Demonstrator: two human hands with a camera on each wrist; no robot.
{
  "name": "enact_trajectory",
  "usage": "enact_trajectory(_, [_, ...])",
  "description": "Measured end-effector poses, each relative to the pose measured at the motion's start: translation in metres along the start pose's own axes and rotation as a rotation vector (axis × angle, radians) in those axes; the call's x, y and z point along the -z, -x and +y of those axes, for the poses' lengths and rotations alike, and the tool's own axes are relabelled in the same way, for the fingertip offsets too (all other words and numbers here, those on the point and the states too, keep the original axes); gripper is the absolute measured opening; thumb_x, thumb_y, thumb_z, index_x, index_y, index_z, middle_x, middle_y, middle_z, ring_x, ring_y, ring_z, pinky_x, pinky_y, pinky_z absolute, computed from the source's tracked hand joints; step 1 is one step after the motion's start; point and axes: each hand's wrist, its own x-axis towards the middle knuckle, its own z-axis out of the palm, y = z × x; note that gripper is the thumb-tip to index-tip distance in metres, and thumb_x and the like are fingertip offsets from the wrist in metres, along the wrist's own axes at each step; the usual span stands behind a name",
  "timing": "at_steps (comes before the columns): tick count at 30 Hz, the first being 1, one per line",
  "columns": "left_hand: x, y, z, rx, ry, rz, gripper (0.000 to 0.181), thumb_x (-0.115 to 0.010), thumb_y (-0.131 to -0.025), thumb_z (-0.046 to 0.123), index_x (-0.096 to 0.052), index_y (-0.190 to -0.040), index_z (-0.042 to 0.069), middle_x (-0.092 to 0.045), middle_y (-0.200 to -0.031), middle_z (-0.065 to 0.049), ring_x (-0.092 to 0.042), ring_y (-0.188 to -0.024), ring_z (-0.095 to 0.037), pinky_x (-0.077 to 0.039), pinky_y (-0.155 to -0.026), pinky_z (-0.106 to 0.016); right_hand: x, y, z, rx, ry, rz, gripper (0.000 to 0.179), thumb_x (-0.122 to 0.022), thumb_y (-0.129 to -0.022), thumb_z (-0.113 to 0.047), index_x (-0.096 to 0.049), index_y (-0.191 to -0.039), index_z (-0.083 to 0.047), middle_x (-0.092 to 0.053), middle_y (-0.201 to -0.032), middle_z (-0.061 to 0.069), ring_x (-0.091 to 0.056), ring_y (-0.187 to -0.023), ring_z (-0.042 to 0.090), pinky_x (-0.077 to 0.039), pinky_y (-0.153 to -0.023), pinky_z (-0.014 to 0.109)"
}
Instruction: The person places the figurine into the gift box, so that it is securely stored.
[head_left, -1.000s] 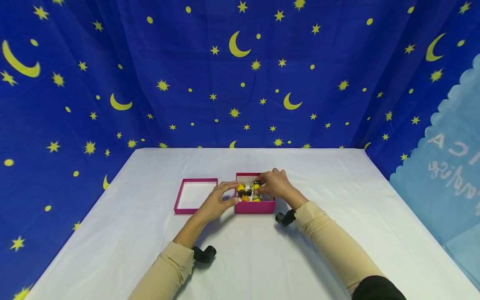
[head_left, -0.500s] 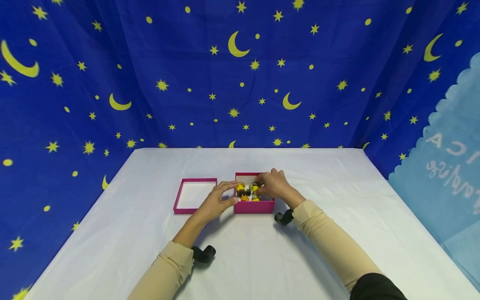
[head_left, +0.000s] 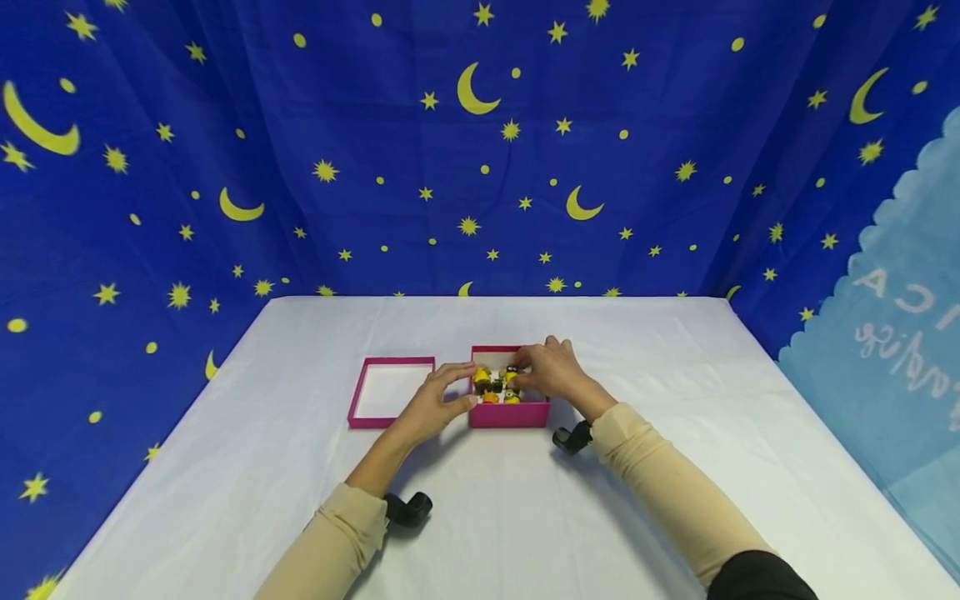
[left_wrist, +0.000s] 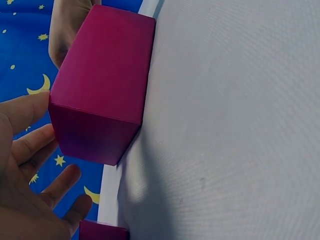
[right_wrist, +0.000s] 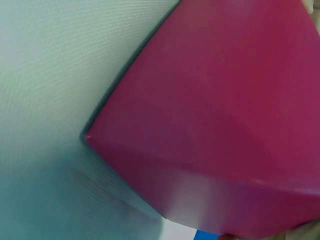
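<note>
A pink box [head_left: 510,416] stands uncovered on the white table, several small yellow toy figures inside it. My left hand [head_left: 435,404] steadies it, thumb and fingertips against the left side; the left wrist view shows the fingers spread beside the box [left_wrist: 105,65]. Reaching over the right wall, my right hand [head_left: 553,368] pinches a yellow figure with a dark top [head_left: 512,377] between thumb and fingers. Another yellow figure [head_left: 482,379] lies at the left, and an orange-topped one [head_left: 491,397] near the front. In the right wrist view, the box wall [right_wrist: 210,100] hides the fingertips.
Left of the box lies its pink-rimmed lid [head_left: 397,361], white inside facing up. White cloth covers the table [head_left: 495,517]. A blue curtain [head_left: 405,150] with moons and stars hangs behind, and a light-blue banner [head_left: 900,367] hangs at the right.
</note>
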Motion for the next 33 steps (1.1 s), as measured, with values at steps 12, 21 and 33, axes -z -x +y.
enact_trajectory(12, [0.004,0.007,0.005,0.048,-0.015,0.043,0.055,-0.065,-0.088,0.022,-0.046,-0.14,0.016,-0.044,-0.146,-0.008,-0.039,-0.134,-0.033,-0.027,-0.109,-0.061,0.009,0.013,0.006,0.035,-0.15,0.174,0.036,-0.069,-0.083,-0.04,-0.07,-0.109,-0.014,-0.073,-0.103,0.0,-0.046,-0.081,0.018,-0.028,-0.076,0.034])
enact_trajectory(21, [0.017,0.02,0.014,0.021,-0.034,0.123,0.054,-0.067,-0.088,0.023,-0.048,-0.137,0.014,-0.05,-0.139,-0.01,-0.045,-0.129,-0.031,-0.035,-0.107,-0.054,0.014,0.037,-0.008,0.064,-0.348,0.233,0.04,-0.068,-0.085,-0.036,-0.066,-0.116,-0.011,-0.069,-0.105,0.006,-0.052,-0.089,0.026,-0.041,-0.071,0.031])
enact_trajectory(33, [0.04,0.042,0.02,0.007,-0.058,0.161,0.055,-0.067,-0.087,0.02,-0.047,-0.137,0.007,-0.053,-0.137,-0.013,-0.047,-0.127,-0.032,-0.033,-0.109,-0.053,0.0,0.058,-0.059,0.166,-0.498,0.267,0.054,-0.071,-0.083,-0.027,-0.054,-0.128,-0.003,-0.063,-0.119,0.015,-0.062,-0.105,0.032,-0.052,-0.089,0.045])
